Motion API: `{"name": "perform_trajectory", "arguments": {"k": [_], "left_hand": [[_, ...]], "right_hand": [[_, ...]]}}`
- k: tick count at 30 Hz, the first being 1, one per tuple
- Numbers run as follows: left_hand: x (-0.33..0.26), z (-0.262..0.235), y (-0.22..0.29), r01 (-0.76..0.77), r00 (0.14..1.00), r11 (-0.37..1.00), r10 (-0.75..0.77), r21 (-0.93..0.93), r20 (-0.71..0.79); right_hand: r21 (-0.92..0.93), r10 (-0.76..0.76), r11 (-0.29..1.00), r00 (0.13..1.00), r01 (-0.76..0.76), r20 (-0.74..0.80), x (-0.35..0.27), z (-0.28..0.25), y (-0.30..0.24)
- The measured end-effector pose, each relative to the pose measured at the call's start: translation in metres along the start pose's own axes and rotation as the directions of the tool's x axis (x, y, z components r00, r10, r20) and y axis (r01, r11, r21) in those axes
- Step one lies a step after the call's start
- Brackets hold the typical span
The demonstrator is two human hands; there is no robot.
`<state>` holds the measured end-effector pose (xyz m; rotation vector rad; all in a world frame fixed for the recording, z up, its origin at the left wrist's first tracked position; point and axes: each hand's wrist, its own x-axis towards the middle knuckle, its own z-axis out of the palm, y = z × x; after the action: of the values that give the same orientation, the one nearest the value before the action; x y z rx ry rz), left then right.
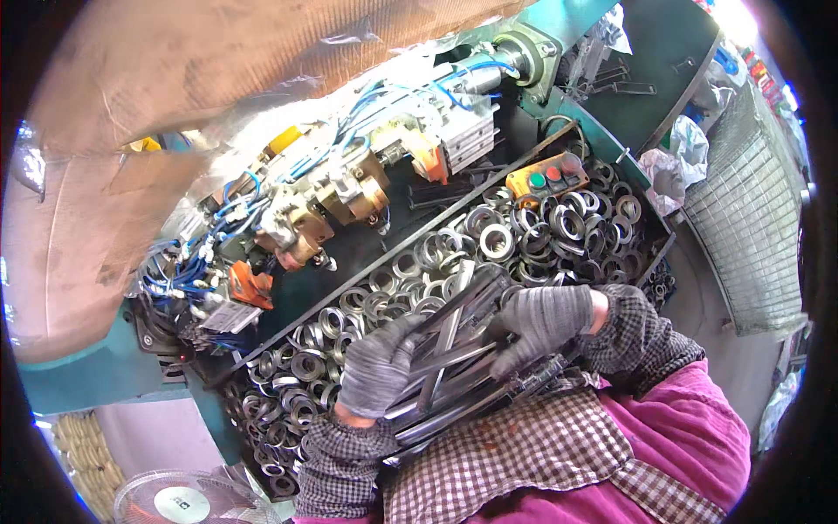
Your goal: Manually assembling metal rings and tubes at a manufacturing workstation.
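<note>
My left hand (378, 371), in a grey knitted glove, is closed at the left side of a loose bundle of long metal bars (449, 351). From the right, my right hand (548, 323), gloved alike, closes over the bars, with thumb and fingers bent around some of them. The bars are dark and shiny and lie at differing angles in front of my apron. One lighter flat strip (447, 336) crosses over the others. Under and beyond the bars lies a heap of metal rings (384, 301). My fingertips are partly hidden among the bars.
A machine with blue hoses and brass-coloured fittings (349, 188) stands beyond the tray's metal rim (410, 243). A yellow button box (548, 177) sits on the rings at the far right. A wire-mesh basket (742, 210) is at right, a fan (188, 499) at lower left.
</note>
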<state>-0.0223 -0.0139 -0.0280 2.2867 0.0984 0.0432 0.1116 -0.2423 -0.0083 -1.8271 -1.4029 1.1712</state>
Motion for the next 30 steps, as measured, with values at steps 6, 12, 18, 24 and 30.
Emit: {"name": "perform_trajectory", "arguments": {"k": [6, 12, 18, 24, 30], "left_hand": [[-0.003, 0.007, -0.003, 0.024, 0.991, 0.913, 0.032, -0.407, 0.131], [-0.007, 0.017, -0.02, -0.1, 0.936, 0.991, 0.063, 0.089, 0.346], [-0.004, 0.015, -0.027, -0.228, 0.964, 0.973, 0.22, 0.038, 0.15], [-0.01, 0.016, -0.037, -0.162, 0.94, 0.976, 0.197, -0.142, 0.277], [-0.007, 0.015, -0.034, -0.14, 0.931, 0.99, 0.119, 0.036, 0.345]], "right_hand": [[0.301, 0.046, 0.937, 0.791, 0.178, -0.611, 0.027, -0.003, -0.009], [0.824, 0.165, 0.388, 0.849, 0.412, -0.502, 0.079, -0.06, -0.018], [0.914, -0.02, 0.08, 0.917, 0.398, -0.398, 0.184, -0.057, -0.01], [0.852, 0.146, 0.485, 0.942, 0.198, -0.302, 0.204, -0.057, -0.002], [-0.544, 0.16, 0.83, 0.987, -0.127, 0.015, 0.126, -0.026, 0.016]]}}
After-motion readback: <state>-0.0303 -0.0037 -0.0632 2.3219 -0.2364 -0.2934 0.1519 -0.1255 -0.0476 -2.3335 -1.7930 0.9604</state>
